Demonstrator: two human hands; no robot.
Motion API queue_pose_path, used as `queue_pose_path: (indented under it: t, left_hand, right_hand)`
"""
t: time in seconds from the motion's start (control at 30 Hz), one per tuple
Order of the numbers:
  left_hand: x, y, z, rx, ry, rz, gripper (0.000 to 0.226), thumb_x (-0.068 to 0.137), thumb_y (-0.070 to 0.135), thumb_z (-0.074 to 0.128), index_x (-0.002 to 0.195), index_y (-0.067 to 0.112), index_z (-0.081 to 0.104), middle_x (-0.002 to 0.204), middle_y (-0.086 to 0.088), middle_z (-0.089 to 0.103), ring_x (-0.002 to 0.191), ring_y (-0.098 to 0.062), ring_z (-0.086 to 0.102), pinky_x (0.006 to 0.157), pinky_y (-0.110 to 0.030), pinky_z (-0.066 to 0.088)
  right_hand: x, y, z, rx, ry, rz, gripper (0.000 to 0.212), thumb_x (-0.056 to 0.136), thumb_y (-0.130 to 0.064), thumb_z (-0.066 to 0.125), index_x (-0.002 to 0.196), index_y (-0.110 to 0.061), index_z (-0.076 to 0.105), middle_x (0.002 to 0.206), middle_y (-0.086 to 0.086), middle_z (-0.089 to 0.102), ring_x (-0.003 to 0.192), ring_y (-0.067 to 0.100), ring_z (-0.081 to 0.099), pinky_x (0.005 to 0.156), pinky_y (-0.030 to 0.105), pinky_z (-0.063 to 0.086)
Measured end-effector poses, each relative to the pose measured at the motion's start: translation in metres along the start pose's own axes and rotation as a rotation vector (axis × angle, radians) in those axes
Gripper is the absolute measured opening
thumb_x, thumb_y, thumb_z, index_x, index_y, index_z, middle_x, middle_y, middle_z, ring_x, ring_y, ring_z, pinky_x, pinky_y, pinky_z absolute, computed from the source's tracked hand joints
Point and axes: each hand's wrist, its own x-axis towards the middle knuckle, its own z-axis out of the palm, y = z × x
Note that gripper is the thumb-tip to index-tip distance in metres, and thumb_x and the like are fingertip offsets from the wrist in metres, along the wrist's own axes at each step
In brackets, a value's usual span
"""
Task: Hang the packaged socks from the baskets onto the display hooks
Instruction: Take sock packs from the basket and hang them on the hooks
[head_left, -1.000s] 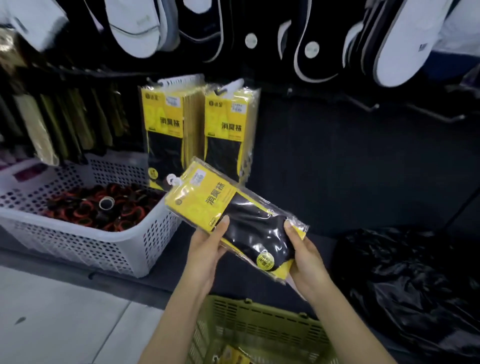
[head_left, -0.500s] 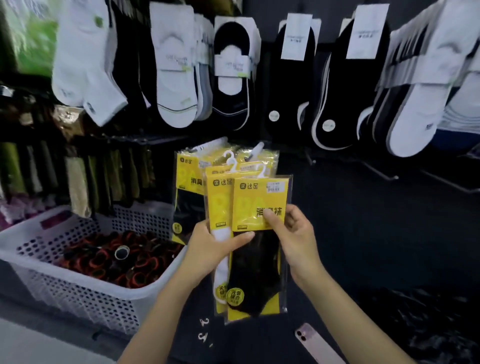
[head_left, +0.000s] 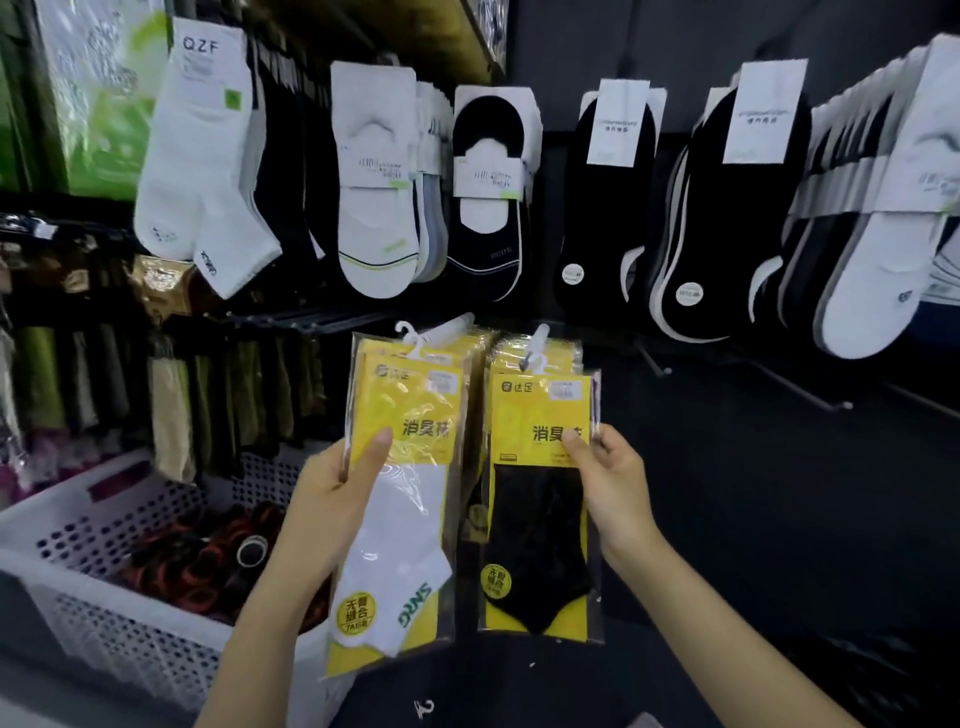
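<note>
Left hand (head_left: 332, 499) is pinching a white-sock pack (head_left: 405, 519), right hand (head_left: 613, 488) a black-sock pack (head_left: 540, 545)
Both yellow cards are showing "消臭袜"; a hanging white sock (head_left: 202, 156) is showing "QZF".

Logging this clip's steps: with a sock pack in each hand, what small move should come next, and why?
Probably lift the black pack so its hanger slips onto the hook above it: the right hand holds it in front of matching packs.
</note>
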Motion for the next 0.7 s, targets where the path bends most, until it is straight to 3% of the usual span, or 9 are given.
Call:
queue_pose_path:
  t: [0.07, 0.13, 0.17, 0.27, 0.37, 0.47, 0.57, 0.63, 0.7]
  left_hand:
    - [0.002, -0.002, -0.006, -0.028, 0.045, -0.012, 0.045, 0.086, 0.052, 0.049, 0.059, 0.017, 0.05, 0.052, -0.007, 0.038, 0.05, -0.015, 0.037, 0.052, -0.025, 0.03]
    - [0.004, -0.007, -0.01, -0.063, 0.046, -0.042, 0.055, 0.088, 0.052, 0.049, 0.084, -0.001, 0.059, 0.068, -0.019, 0.053, 0.064, -0.022, 0.046, 0.063, -0.034, 0.035]
    - [0.004, -0.008, -0.012, -0.068, 0.049, -0.047, 0.055, 0.087, 0.054, 0.048, 0.091, 0.001, 0.063, 0.072, -0.019, 0.056, 0.068, -0.023, 0.048, 0.065, -0.034, 0.036]
    - [0.004, -0.006, -0.014, -0.096, 0.073, -0.047, 0.036, 0.088, 0.052, 0.049, 0.087, 0.023, 0.071, 0.072, -0.023, 0.061, 0.066, -0.025, 0.053, 0.065, -0.032, 0.042]
    - [0.004, -0.006, -0.012, -0.13, 0.074, -0.07, 0.04, 0.088, 0.05, 0.051, 0.087, 0.016, 0.069, 0.083, -0.027, 0.064, 0.068, -0.034, 0.058, 0.067, -0.044, 0.047]
    - [0.004, -0.007, -0.01, -0.161, 0.103, -0.082, 0.037, 0.085, 0.051, 0.052, 0.072, 0.02, 0.067, 0.063, -0.005, 0.061, 0.058, -0.014, 0.056, 0.056, -0.024, 0.045]
    - [0.003, -0.009, -0.007, -0.207, 0.09, -0.092, 0.036, 0.085, 0.049, 0.055, 0.087, 0.017, 0.071, 0.08, -0.006, 0.073, 0.07, -0.016, 0.068, 0.058, -0.021, 0.052]
    - [0.003, -0.007, -0.004, -0.263, 0.081, -0.096, 0.031, 0.084, 0.045, 0.057, 0.083, 0.018, 0.072, 0.079, -0.005, 0.074, 0.07, -0.015, 0.071, 0.054, -0.019, 0.054]
    - [0.001, -0.005, 0.003, -0.271, 0.044, -0.079, 0.026, 0.085, 0.041, 0.058, 0.073, 0.023, 0.073, 0.07, 0.004, 0.073, 0.063, -0.008, 0.07, 0.051, -0.013, 0.05]
  right_hand:
    - [0.01, 0.005, 0.006, -0.037, -0.003, 0.0, 0.01, 0.095, -0.019, 0.056, 0.101, -0.018, 0.064, 0.099, 0.001, 0.074, 0.093, 0.013, 0.07, 0.09, 0.036, 0.054]
    - [0.02, 0.011, 0.012, -0.049, 0.023, 0.019, 0.008, 0.095, -0.019, 0.057, 0.098, -0.019, 0.064, 0.097, 0.001, 0.074, 0.095, 0.015, 0.07, 0.092, 0.038, 0.054]
    - [0.025, 0.015, 0.014, -0.052, 0.046, 0.031, 0.006, 0.094, -0.019, 0.058, 0.096, -0.019, 0.064, 0.096, 0.001, 0.073, 0.095, 0.016, 0.069, 0.093, 0.039, 0.053]
    - [0.042, 0.026, 0.019, -0.081, 0.122, 0.04, 0.006, 0.092, -0.021, 0.062, 0.087, -0.023, 0.065, 0.091, -0.002, 0.072, 0.094, 0.016, 0.068, 0.089, 0.034, 0.054]
    - [0.055, 0.034, 0.02, -0.136, 0.229, 0.038, 0.008, 0.086, -0.025, 0.069, 0.087, -0.018, 0.066, 0.089, 0.001, 0.07, 0.094, 0.018, 0.067, 0.079, 0.026, 0.052]
    - [0.057, 0.037, 0.019, -0.212, 0.322, 0.014, 0.026, 0.079, -0.026, 0.076, 0.094, -0.012, 0.06, 0.095, 0.005, 0.064, 0.088, 0.019, 0.063, 0.07, 0.021, 0.05]
    - [0.044, 0.035, 0.016, -0.271, 0.354, -0.048, 0.033, 0.079, -0.025, 0.076, 0.095, -0.013, 0.05, 0.092, 0.005, 0.053, 0.08, 0.015, 0.052, 0.064, 0.016, 0.042]
    - [0.029, 0.028, 0.018, -0.231, 0.284, -0.086, 0.026, 0.083, -0.027, 0.072, 0.093, -0.015, 0.052, 0.086, -0.001, 0.054, 0.079, 0.013, 0.052, 0.064, 0.016, 0.043]
    - [0.011, 0.017, 0.025, -0.131, 0.097, -0.068, 0.016, 0.087, -0.032, 0.064, 0.093, -0.018, 0.057, 0.085, -0.002, 0.061, 0.077, 0.009, 0.059, 0.065, 0.017, 0.049]
